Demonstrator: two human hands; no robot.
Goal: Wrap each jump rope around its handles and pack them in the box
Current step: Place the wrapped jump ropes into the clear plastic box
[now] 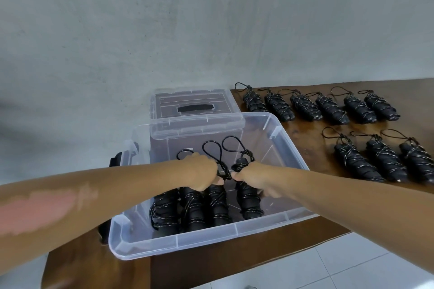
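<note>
A clear plastic box (pixel 206 240) stands on the brown table, holding several black wrapped jump rope bundles (pixel 192 211) side by side along its near wall. My left hand (pixel 202 175) grips the top of one bundle in that row. My right hand (pixel 256 179) grips another wrapped bundle (pixel 249 204) just to the right of the row, inside the box. Rope loops (pixel 212 150) stick up past both hands. Several more wrapped bundles (pixel 305 107) lie in two rows on the table to the right.
The box's clear lid (pixel 192 103) with a black handle lies behind the box, against the grey wall. Black latches sit on the box's left side (pixel 115 159). The table's near edge runs just below the box, with white floor tiles (pixel 328 267) beyond.
</note>
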